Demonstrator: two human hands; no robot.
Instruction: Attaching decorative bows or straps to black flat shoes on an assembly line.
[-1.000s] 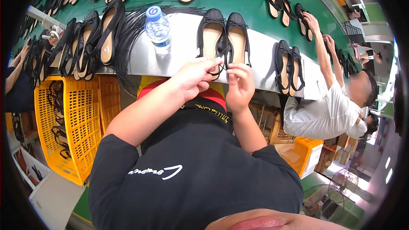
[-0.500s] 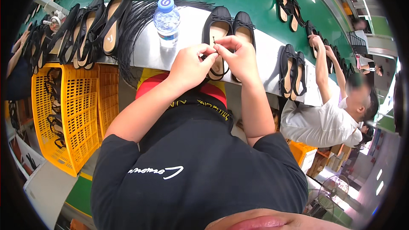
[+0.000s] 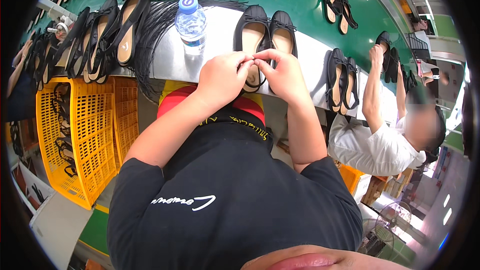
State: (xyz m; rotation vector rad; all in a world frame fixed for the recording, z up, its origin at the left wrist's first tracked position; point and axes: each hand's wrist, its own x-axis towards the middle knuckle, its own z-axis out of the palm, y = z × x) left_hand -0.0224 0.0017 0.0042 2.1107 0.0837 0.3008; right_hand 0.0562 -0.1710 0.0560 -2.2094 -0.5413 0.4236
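Note:
Over a pair of black flat shoes with bows and beige insoles, my two hands meet fingertip to fingertip. The left shoe (image 3: 252,32) lies partly beneath my fingers, while the right shoe (image 3: 283,35) stands beside it, partly covered by my right hand. My left hand (image 3: 223,76) is closed in a pinch, and my right hand (image 3: 281,74) pinches against it. Between them is a thin black strap, mostly hidden by the fingers. A looped strap (image 3: 256,86) shows at the heel of the left shoe, below my hands.
A water bottle (image 3: 190,25) stands left of my hands. Long black cords (image 3: 147,45) hang over the table edge beside upright shoes (image 3: 131,27). Yellow crates (image 3: 80,140) sit lower left. Another pair (image 3: 342,80) lies at right, near a co-worker in white (image 3: 377,142) holding a shoe.
My fingertips have drawn closer together, and the dark strap end that stuck up between them no longer shows. The co-worker's hands have moved with a shoe. The view has shifted slightly.

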